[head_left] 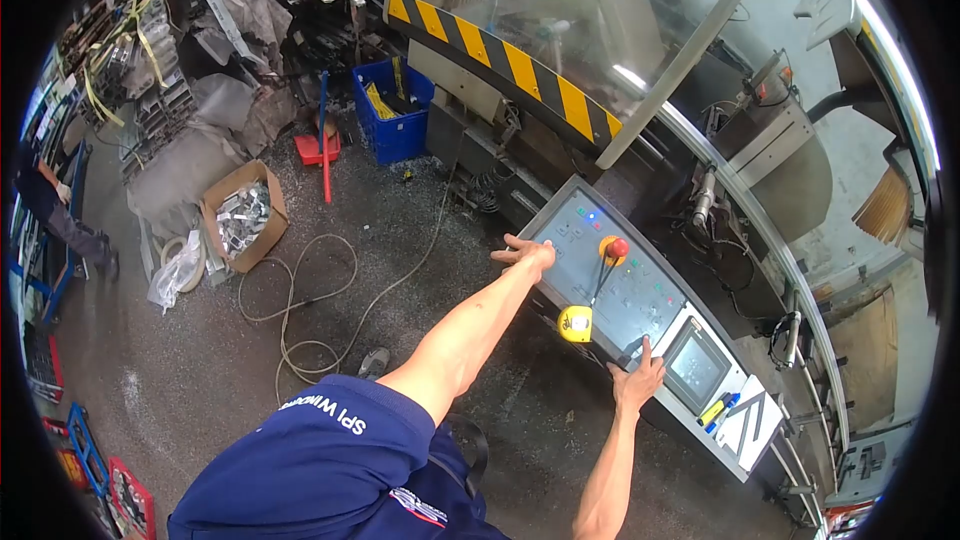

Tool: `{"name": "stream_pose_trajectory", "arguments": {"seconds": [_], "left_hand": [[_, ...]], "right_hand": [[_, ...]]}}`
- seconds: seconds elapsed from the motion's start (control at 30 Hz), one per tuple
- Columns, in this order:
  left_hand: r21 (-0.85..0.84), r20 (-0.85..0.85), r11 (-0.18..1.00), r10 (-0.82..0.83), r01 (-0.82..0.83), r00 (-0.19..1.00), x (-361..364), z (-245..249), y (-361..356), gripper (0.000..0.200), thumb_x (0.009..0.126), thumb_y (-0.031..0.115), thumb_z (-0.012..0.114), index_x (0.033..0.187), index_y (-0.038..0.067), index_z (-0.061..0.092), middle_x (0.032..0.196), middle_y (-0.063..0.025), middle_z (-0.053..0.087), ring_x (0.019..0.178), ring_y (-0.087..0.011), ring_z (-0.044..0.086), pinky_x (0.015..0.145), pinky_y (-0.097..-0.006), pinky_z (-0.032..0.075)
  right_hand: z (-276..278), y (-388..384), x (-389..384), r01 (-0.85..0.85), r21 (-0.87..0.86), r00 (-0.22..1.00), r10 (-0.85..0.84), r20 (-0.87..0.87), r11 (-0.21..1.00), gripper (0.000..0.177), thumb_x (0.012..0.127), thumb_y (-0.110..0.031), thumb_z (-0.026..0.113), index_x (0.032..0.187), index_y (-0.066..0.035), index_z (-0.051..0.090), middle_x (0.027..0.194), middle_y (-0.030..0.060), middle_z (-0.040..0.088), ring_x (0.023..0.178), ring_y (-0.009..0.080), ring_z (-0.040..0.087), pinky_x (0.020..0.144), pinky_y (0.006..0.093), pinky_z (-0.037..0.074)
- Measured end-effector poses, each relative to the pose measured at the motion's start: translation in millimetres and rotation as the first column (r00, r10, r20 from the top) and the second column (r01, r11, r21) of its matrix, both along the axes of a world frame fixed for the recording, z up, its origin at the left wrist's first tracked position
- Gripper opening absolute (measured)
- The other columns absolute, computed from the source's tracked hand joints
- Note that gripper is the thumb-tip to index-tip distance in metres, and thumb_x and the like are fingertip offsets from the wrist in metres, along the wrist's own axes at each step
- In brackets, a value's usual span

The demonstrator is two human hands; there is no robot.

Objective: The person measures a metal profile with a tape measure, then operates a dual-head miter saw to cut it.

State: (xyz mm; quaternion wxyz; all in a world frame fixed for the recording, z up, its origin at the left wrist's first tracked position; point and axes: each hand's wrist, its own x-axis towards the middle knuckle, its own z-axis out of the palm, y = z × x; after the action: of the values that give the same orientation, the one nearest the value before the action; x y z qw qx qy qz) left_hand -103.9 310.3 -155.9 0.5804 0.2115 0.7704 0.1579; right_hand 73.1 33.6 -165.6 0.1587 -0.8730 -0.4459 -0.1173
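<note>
A grey control panel (590,275) slants across in front of me. At its far left corner rests my left hand (524,255), thumb side on the panel top and fingers stretched past the edge, holding nothing. My right hand (638,382) is at the near edge beside a small screen (697,368); its index finger points onto the panel and its thumb is spread. A red mushroom button (617,248) on a yellow base stands between the hands. From it a yellow tape measure (575,324) hangs by a dark strap.
A machine with a clear guard and a yellow-black striped edge (520,70) stands beyond the panel. Markers (718,410) lie by the screen. A blue crate (392,125), a red dustpan (318,148), a box of metal pieces (245,215) and a looped hose (290,315) are on the floor.
</note>
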Motion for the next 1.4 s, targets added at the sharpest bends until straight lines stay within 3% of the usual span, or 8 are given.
{"name": "stream_pose_trajectory", "arguments": {"seconds": [0.07,0.13,0.77,1.07,1.27,1.37,1.4], "left_hand": [[-0.002,0.043,0.998,0.058,-0.058,0.997,-0.2,-0.2,-0.1,0.111,0.082,0.054,0.07,0.155,0.028,-0.009,0.163,-0.0125,-0.007,0.145,-0.0419,0.018,0.117,-0.0541,0.025],[0.01,-0.061,0.995,-0.097,0.098,0.993,1.2,-2.1,0.5,0.111,0.082,0.055,0.07,0.155,0.027,-0.009,0.163,-0.0127,-0.007,0.145,-0.042,0.018,0.116,-0.0541,0.026],[0.056,-0.039,0.992,-0.115,0.117,0.993,1.4,-8.9,0.9,0.108,0.085,0.053,0.066,0.155,0.025,-0.011,0.162,-0.019,-0.011,0.145,-0.0462,0.016,0.117,-0.0568,0.023],[0.006,-0.01,0.997,-0.079,0.079,0.997,1.2,-4.0,1.0,0.113,0.081,0.055,0.071,0.155,0.031,-0.011,0.164,-0.007,-0.01,0.148,-0.0418,0.01,0.119,-0.0537,0.02],[0.022,-0.012,0.996,-0.084,0.084,0.996,-1.0,-3.5,-0.8,0.114,0.08,0.055,0.071,0.155,0.03,-0.011,0.164,-0.01,-0.008,0.147,-0.0419,0.012,0.119,-0.0533,0.021],[0.019,0.084,0.999,0.046,-0.047,0.995,-0.3,-5.5,-0.2,0.114,0.081,0.055,0.071,0.155,0.028,-0.011,0.163,-0.0124,-0.01,0.146,-0.0435,0.013,0.118,-0.054,0.024],[0.026,0.022,0.999,-0.024,0.024,0.999,1.0,-5.1,-0.2,0.114,0.081,0.055,0.071,0.155,0.026,-0.011,0.163,-0.0133,-0.007,0.146,-0.0427,0.015,0.118,-0.0539,0.022]], "right_hand": [[-0.2,0.0,0.2,-0.003,0.002,1.0,0.003,-0.001,1.0,0.1,0.049,-0.022,0.093,0.14,-0.025,0.05,0.106,0.0118,0.05,0.1,0.0337,0.051,0.088,0.0472,0.043],[-1.3,-0.4,1.1,-0.009,0.012,1.0,0.009,0.011,1.0,0.1,0.049,-0.022,0.093,0.14,-0.025,0.051,0.106,0.0118,0.05,0.1,0.0338,0.051,0.088,0.0469,0.043],[0.0,-0.3,0.7,-0.023,0.023,1.0,0.023,0.018,0.999,0.102,0.048,-0.021,0.092,0.14,-0.025,0.05,0.104,0.012,0.049,0.098,0.0342,0.051,0.087,0.0468,0.043],[4.3,0.0,-2.3,-0.005,-0.005,1.0,0.005,-0.024,1.0,0.098,0.051,-0.019,0.092,0.14,-0.024,0.05,0.106,0.0124,0.05,0.101,0.0348,0.051,0.089,0.0484,0.044],[-1.4,-0.4,1.3,-0.022,0.026,1.0,0.022,-0.001,0.999,0.101,0.048,-0.02,0.092,0.14,-0.024,0.05,0.104,0.0123,0.049,0.098,0.0341,0.051,0.088,0.0473,0.043],[-1.3,-0.8,1.6,-0.029,0.031,1.0,0.029,0.008,0.999,0.101,0.048,-0.02,0.092,0.14,-0.024,0.05,0.104,0.0122,0.049,0.098,0.0341,0.05,0.088,0.0471,0.043],[-0.6,-0.6,1.4,-0.023,0.024,1.0,0.024,0.0,0.999,0.101,0.048,-0.02,0.092,0.14,-0.024,0.05,0.104,0.0121,0.049,0.098,0.0341,0.05,0.088,0.047,0.043]]}}
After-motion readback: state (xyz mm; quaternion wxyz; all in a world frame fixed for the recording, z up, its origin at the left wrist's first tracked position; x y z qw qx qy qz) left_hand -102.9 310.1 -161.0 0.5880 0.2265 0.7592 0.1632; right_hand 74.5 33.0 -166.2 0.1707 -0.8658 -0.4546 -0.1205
